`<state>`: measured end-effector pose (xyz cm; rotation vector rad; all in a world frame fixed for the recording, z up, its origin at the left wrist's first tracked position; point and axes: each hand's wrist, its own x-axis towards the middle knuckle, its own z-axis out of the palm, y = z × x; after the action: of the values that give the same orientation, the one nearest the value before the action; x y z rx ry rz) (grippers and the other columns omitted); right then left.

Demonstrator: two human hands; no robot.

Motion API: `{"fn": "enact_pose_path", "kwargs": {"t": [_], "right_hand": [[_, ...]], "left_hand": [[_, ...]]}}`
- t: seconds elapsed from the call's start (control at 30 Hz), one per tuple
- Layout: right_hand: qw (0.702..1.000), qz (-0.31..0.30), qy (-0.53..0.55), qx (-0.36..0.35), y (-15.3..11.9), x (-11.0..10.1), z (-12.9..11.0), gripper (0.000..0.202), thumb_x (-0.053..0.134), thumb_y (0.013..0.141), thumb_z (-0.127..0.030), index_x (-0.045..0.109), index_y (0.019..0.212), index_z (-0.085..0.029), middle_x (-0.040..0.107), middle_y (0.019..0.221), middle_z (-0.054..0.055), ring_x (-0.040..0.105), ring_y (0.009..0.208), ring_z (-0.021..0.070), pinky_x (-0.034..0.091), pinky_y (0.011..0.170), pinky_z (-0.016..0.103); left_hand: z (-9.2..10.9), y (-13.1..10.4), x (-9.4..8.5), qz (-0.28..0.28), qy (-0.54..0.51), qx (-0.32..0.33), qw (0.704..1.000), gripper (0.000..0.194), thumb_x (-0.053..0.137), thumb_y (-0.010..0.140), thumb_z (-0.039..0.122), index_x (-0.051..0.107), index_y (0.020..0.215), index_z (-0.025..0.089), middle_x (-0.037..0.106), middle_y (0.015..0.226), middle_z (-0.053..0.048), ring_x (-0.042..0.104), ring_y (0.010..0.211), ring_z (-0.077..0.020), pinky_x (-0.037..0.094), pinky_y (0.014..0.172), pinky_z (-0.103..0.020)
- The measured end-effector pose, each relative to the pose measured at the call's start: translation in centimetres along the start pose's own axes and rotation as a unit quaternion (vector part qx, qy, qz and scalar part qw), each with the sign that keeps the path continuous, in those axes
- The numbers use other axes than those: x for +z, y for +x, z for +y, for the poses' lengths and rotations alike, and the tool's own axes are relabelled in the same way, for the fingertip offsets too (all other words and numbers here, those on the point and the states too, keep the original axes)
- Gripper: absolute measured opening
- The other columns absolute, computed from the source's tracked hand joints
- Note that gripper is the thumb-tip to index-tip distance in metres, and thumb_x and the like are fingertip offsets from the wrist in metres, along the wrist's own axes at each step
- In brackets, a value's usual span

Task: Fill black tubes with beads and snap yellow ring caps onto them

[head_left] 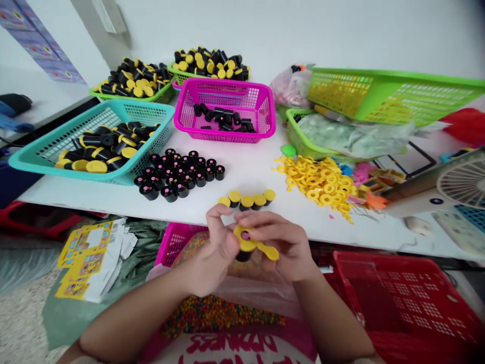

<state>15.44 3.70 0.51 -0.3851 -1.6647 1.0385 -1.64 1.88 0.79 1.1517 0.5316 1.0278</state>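
Observation:
Between my hands, above the bag in my lap, is a small black container [243, 256] with a yellow ring cap [246, 243] on its top. A pink dot shows in the ring's centre, and a flat yellow tab sticks out to the right. My left hand [214, 258] is closed around the container from the left, index finger raised. From the right, my right hand [286, 240] pinches the cap, fingertips on its top. Just beyond, several yellow-capped black containers [247, 201] stand near the table edge. Further left are black containers with pink dots [183, 188], standing upright in a cluster.
Loose yellow ring caps [322, 179] are heaped on the right. A teal basket [41, 157], a magenta basket [224, 132] and green baskets [409, 96] line the back. Below the table are a bag of colourful beads [220, 313] and a red crate [413, 303]. A fan [462, 182] stands far right.

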Motion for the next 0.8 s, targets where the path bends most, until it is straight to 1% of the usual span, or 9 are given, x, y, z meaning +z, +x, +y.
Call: {"fn": "enact_pose_path", "kwargs": {"t": [0.07,0.13,0.23,0.3,0.37,0.5,0.6,0.7,0.8], "right_hand": [[0.995,0.01,0.094,0.031,0.1,-0.3,0.0,0.02,0.074,0.084,-0.04,0.074,0.104,-0.037,0.073,0.11,0.0,0.064,0.117,0.0217,0.051,0.103,0.044],[0.98,0.037,0.164,0.106,0.0,-0.2,0.1,0.033,0.083,0.074,-0.039,0.073,0.106,-0.037,0.071,0.116,0.0,0.061,0.12,0.0208,0.051,0.102,0.041],[0.921,0.029,0.266,0.284,-0.2,0.3,0.4,0.071,0.095,0.052,-0.037,0.068,0.116,-0.028,0.068,0.118,0.004,0.065,0.109,0.0199,0.055,0.089,0.032],[0.871,-0.019,0.326,0.366,-0.2,0.6,0.7,0.069,0.096,0.047,-0.038,0.069,0.108,-0.021,0.071,0.099,0.003,0.069,0.088,0.0165,0.056,0.074,0.025],[0.843,-0.051,0.357,0.399,-0.2,0.9,1.2,0.057,0.094,0.052,-0.041,0.07,0.098,-0.017,0.069,0.084,0.001,0.066,0.073,0.0141,0.053,0.064,0.023],[0.865,-0.004,0.294,0.406,-0.1,1.2,1.7,0.042,0.09,0.058,-0.038,0.071,0.089,-0.016,0.067,0.076,-0.001,0.062,0.067,0.012,0.05,0.063,0.024],[0.892,0.012,0.215,0.397,0.0,1.2,1.4,0.047,0.09,0.059,-0.037,0.071,0.097,-0.016,0.068,0.081,0.0,0.063,0.071,0.0128,0.051,0.067,0.026],[0.936,0.03,0.099,0.337,0.1,0.2,1.0,0.058,0.085,0.066,-0.041,0.065,0.116,-0.02,0.069,0.098,0.005,0.065,0.082,0.0159,0.054,0.071,0.029],[0.954,0.107,-0.147,0.238,0.3,-2.4,1.0,0.059,0.076,0.077,-0.045,0.058,0.129,-0.024,0.065,0.104,0.007,0.062,0.083,0.0161,0.053,0.071,0.03]], "left_hand": [[0.2,-0.1,-0.8,-0.043,0.104,0.06,0.992,0.038,0.058,0.091,0.051,0.041,0.113,0.026,0.057,0.119,-0.008,0.053,0.118,-0.023,0.044,0.1,-0.042],[0.8,0.0,-1.4,-0.087,0.227,0.107,0.964,0.032,0.059,0.091,0.043,0.046,0.113,0.023,0.058,0.12,-0.01,0.046,0.125,-0.0265,0.037,0.107,-0.047],[2.5,0.3,-2.0,-0.151,0.456,0.158,0.863,0.021,0.053,0.093,0.034,0.054,0.111,0.023,0.063,0.115,-0.01,0.046,0.118,-0.0283,0.036,0.105,-0.049],[3.5,0.2,-2.2,-0.167,0.514,0.161,0.826,0.022,0.055,0.091,0.032,0.056,0.112,0.023,0.064,0.115,-0.009,0.049,0.112,-0.0282,0.04,0.098,-0.046],[4.1,0.0,-2.4,-0.172,0.545,0.139,0.809,0.031,0.054,0.091,0.026,0.053,0.122,0.023,0.063,0.118,-0.01,0.049,0.112,-0.0285,0.045,0.092,-0.044],[4.1,-0.2,-2.7,-0.168,0.616,0.089,0.764,0.037,0.054,0.091,0.019,0.054,0.127,0.027,0.063,0.118,-0.009,0.046,0.119,-0.0315,0.047,0.091,-0.045],[3.7,-0.2,-2.8,-0.156,0.645,0.115,0.74,0.03,0.056,0.093,0.022,0.057,0.122,0.027,0.062,0.122,-0.007,0.046,0.121,-0.0305,0.045,0.097,-0.047],[3.6,-0.2,-2.9,-0.084,0.667,0.151,0.725,0.032,0.048,0.096,0.02,0.055,0.127,0.026,0.06,0.123,-0.009,0.053,0.114,-0.0268,0.047,0.096,-0.044],[3.8,-0.3,-3.5,0.003,0.67,0.115,0.734,0.029,0.046,0.098,0.026,0.058,0.124,0.021,0.061,0.116,-0.01,0.06,0.106,-0.0247,0.05,0.094,-0.043]]}}
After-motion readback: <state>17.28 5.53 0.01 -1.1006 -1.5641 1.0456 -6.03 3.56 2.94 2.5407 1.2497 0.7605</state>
